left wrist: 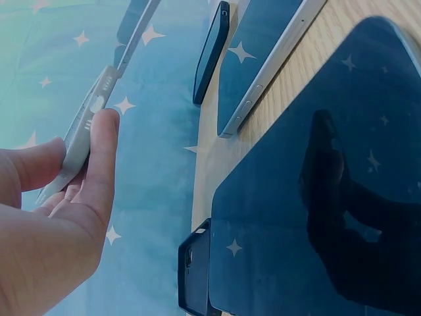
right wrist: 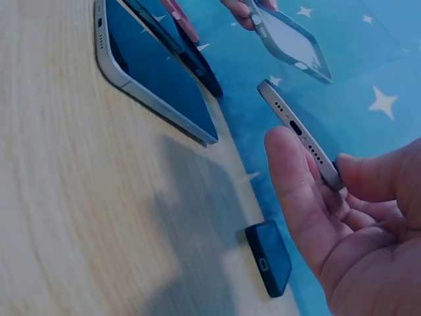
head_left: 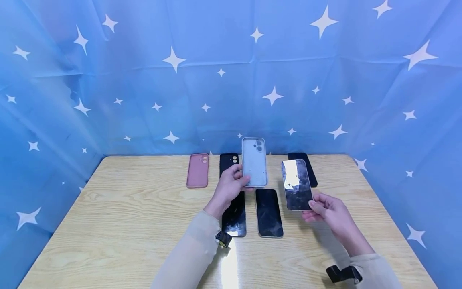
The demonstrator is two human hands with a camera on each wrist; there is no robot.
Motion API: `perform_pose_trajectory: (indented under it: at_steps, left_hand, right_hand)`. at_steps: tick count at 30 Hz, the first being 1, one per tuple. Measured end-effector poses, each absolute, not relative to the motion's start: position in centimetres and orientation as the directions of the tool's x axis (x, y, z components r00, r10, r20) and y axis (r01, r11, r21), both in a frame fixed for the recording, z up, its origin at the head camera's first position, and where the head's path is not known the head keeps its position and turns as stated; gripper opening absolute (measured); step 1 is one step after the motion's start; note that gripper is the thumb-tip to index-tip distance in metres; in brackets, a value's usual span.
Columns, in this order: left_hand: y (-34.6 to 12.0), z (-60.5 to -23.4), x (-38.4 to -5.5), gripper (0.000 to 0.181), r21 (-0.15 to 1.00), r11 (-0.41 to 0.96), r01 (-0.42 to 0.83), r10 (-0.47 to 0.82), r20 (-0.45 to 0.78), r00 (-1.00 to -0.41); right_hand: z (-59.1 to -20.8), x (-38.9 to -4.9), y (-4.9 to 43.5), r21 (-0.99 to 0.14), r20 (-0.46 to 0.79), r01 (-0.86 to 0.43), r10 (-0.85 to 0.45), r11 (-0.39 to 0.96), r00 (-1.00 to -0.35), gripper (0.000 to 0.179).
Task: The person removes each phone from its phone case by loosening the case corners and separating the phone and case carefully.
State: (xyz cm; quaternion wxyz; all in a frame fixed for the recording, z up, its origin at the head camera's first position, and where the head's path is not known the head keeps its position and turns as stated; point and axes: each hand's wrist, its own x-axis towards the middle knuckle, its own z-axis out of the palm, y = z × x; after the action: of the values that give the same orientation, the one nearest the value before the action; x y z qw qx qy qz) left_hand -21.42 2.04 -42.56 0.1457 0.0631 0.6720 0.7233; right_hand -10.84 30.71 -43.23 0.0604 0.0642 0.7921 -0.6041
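Observation:
My left hand (head_left: 231, 182) holds a pale blue phone case (head_left: 254, 168) by its lower left side, thumb on the inside face. The case is raised above the back of the table, inner side and camera cutouts facing me. In the left wrist view the case (left wrist: 79, 141) shows edge-on between thumb and fingers. My right hand (head_left: 330, 212) pinches a smartphone (head_left: 296, 186) at its lower right corner, dark glossy screen towards me. Its silver bottom edge with the charging port (right wrist: 295, 128) shows in the right wrist view. Case and phone are apart.
On the wooden table (head_left: 126, 216) lie two more dark smartphones, one (head_left: 269, 214) in the middle and one (head_left: 234, 218) partly under my left forearm. A pink case (head_left: 197, 170), a black case (head_left: 227, 159) and another dark case (head_left: 310, 170) lie at the back, before a starry blue cloth (head_left: 216, 48).

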Motion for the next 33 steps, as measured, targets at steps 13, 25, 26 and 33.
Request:
perform_pose_trajectory:
  at_steps: [13,25,26,33]
  left_hand:
    - [2.2,-42.6,-21.7,0.035,0.991,-0.045,-0.124,0.291,-0.105,-0.951]
    - [2.1,-42.9,-22.0,0.037,0.992,-0.031,-0.122,0.29,-0.107,-0.951]
    - [2.2,-42.9,-22.0,0.037,0.992,-0.029,-0.127,0.288,-0.113,-0.951]
    - [2.4,-42.8,-22.1,0.034,0.99,-0.022,-0.14,0.289,-0.127,-0.949]
  right_hand:
    - [-44.5,-9.3,31.3,-0.941,-0.214,0.213,0.026,0.264,-0.977,0.02]
    - [-46.0,-7.7,32.2,-0.925,-0.298,0.287,-0.006,0.248,-0.955,0.022]
    - [-46.1,-7.7,32.2,-0.925,-0.3,0.288,-0.011,0.247,-0.954,0.021]
    - [-46.3,-7.0,32.8,-0.922,-0.31,0.289,-0.046,0.257,-0.95,0.024]
